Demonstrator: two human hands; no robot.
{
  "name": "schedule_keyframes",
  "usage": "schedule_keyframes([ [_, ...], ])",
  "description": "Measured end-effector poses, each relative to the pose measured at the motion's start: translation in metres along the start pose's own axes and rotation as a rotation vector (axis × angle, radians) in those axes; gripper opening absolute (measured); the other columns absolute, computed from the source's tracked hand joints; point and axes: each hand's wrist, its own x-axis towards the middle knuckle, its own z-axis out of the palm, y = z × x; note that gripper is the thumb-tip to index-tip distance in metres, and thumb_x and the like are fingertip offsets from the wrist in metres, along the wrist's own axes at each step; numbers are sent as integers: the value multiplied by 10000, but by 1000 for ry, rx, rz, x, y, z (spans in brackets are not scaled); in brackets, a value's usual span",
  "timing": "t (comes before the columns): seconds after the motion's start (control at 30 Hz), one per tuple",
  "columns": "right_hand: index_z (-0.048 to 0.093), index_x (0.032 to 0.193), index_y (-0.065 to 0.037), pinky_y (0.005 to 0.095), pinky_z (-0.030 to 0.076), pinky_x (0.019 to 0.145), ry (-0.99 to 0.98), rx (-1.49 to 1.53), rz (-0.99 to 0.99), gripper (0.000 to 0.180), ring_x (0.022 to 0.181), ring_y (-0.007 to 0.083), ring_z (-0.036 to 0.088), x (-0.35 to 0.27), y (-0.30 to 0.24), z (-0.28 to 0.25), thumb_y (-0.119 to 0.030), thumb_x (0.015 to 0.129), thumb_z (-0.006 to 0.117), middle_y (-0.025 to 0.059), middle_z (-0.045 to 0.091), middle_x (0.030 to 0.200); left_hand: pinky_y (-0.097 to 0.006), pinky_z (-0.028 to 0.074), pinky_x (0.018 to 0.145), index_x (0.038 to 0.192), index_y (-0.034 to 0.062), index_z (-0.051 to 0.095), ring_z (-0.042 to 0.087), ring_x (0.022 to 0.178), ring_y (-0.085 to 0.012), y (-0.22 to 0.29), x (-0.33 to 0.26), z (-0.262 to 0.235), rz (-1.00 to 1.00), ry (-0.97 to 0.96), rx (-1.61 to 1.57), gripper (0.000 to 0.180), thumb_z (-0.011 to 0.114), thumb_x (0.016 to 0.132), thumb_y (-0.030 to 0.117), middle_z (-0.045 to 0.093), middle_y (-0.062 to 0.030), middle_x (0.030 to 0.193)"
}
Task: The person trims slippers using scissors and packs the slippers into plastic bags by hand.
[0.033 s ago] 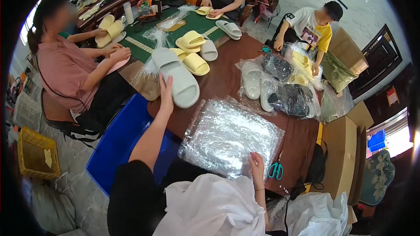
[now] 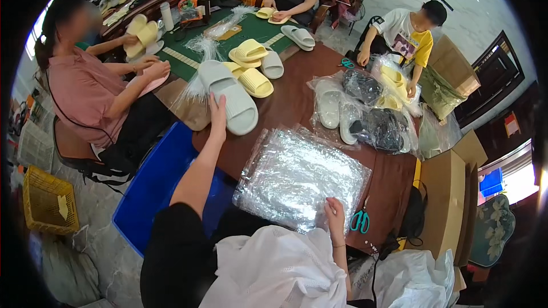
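Observation:
My left hand reaches far across the brown table and grips the near edge of a pale grey slipper, which lies next to a second one of the same colour. My right hand stays close to my body, its fingers pinched on the near edge of a stack of clear plastic bags. White cloth covers my lap below that hand.
Yellow slippers lie on a green mat. Bagged slippers are piled at the right. Teal scissors sit beside the bags. Three people sit around the table. A blue crate and a yellow basket stand on the floor, cardboard boxes at the right.

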Motion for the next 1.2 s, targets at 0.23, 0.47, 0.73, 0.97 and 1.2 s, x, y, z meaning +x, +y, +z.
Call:
schedule_keyframes([
  [0.23,665,1162,-47,320,430,1009,-63,-197,-53,273,1207,232,533,12,5,4,-109,898,636,124,544,1291,-404,191,1172,1526,-14,191,212,1450,-377,-55,34,-10,55,-22,334,746,580,958,272,213,-242,1569],
  [0.47,654,1164,-23,297,489,919,-35,-127,33,269,1075,199,610,15,4,-19,-122,916,627,112,602,1206,-687,83,1117,1514,122,321,123,1476,-391,-26,-161,76,599,-620,1012,742,629,888,375,216,-170,1589],
  [0.73,677,1103,-13,281,529,697,-91,137,196,288,797,151,661,54,12,-37,-236,928,631,59,704,925,-692,54,1118,1503,205,365,110,1487,-363,-87,-217,85,721,-926,1163,661,574,920,435,186,-126,1609],
  [0.97,637,1188,-27,261,497,714,503,609,150,353,857,111,606,189,8,-109,-273,935,636,40,662,1016,-687,67,1120,1506,207,360,138,1483,-358,-86,-217,91,743,-931,1223,685,588,902,438,195,-121,1609],
  [1.2,528,1324,-104,410,418,910,745,915,321,586,929,173,522,308,55,-141,-369,844,736,28,573,1053,-683,88,1119,1497,208,379,197,1467,-365,-84,-218,97,809,-926,1258,702,608,883,461,221,-122,1602],
])
